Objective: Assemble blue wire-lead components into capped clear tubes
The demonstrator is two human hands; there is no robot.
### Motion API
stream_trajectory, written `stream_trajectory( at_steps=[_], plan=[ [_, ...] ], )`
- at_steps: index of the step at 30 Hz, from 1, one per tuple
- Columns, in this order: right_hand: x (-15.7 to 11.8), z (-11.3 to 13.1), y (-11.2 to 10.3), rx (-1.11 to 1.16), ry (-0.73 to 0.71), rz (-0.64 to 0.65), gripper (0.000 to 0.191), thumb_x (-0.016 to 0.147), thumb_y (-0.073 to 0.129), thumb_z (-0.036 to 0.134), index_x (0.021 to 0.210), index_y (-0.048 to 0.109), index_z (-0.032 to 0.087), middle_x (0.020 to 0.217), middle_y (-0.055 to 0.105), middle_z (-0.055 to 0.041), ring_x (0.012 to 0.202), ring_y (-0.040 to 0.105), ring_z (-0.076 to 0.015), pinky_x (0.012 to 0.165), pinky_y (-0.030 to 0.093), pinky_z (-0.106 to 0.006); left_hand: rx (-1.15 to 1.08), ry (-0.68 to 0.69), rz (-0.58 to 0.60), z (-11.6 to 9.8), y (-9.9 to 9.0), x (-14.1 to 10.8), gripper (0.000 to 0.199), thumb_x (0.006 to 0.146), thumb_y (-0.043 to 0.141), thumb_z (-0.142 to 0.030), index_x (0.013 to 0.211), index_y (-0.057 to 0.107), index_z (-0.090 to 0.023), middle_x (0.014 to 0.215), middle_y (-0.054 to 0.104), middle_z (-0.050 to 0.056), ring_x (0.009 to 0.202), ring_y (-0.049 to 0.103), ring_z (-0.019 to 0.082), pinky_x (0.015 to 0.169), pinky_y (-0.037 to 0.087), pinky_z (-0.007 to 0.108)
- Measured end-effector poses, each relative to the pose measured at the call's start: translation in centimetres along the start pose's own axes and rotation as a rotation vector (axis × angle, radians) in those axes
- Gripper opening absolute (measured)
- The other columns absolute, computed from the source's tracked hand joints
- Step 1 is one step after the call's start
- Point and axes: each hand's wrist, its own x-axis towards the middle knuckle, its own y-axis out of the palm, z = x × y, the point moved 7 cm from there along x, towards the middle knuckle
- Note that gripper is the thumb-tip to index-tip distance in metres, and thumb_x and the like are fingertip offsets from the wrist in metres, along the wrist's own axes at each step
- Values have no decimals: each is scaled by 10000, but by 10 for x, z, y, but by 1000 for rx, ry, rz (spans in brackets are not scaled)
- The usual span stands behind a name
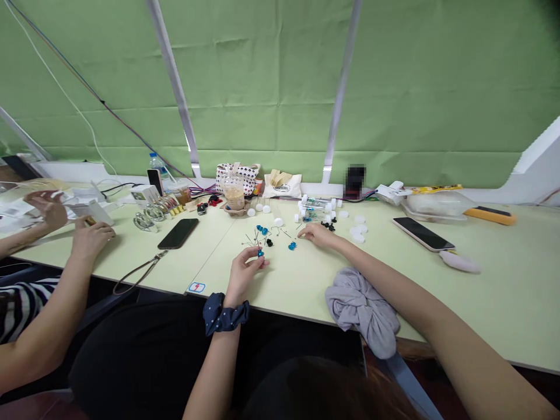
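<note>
Seemingly for steadiness, the left hand (244, 269) has its grip pinched on a small glossy rounded blue knob (261, 253) over the pale bench (297, 286). At its two o'clock, the right hand (318, 234) has fingertips bunched; whether around anything, I cannot tell. Similar blue pieces (265, 231) lie towards one o'clock, probably for easy reach.

Blue piece (261, 253) in left hand (246, 267): partly covered by grip, fine shape too small to tell. Right hand (319, 235): whether anything pinched, unclear. Black bits (331, 228) just beyond right hand: too small to identify. Dark object (354, 181) farther beyond: pixelated. Striped sleeve (24, 309), left of left hand: cut off by left edge.
</note>
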Motion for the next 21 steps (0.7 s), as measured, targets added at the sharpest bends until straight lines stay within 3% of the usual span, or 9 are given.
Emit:
stream_trajectory(
  at_steps=[10,14,17,21],
  plan=[
    [-1,4,-1,-11,0,-29,283,813,511,73,959,739,156,835,657,-89,768,568,-171,746,417,-272,-2,-7,-4,1,-1,0,431,672,725,-369,1018,604,-141,1002,641,91,749,669,175,772,539,355],
    [-2,10,-12,9,2,-70,278,820,495,59,925,735,151,874,659,-95,798,573,-176,764,417,-283,-27,-10,-6,0,1,0,432,669,734,-359,1016,606,-136,998,650,97,756,673,178,782,538,360],
    [-1,26,-28,41,-18,-112,268,834,495,66,920,731,158,864,645,-93,774,572,-171,738,413,-275,-52,-24,0,-1,2,-2,447,665,742,-360,1022,608,-126,1016,658,116,773,679,187,804,536,374],
    [-2,71,-44,134,-116,-152,246,845,507,93,921,729,166,805,626,-76,718,556,-151,704,409,-261,-91,-34,23,-4,5,-4,469,675,742,-366,1050,599,-124,1055,658,139,831,687,214,854,525,403]
  ],
)
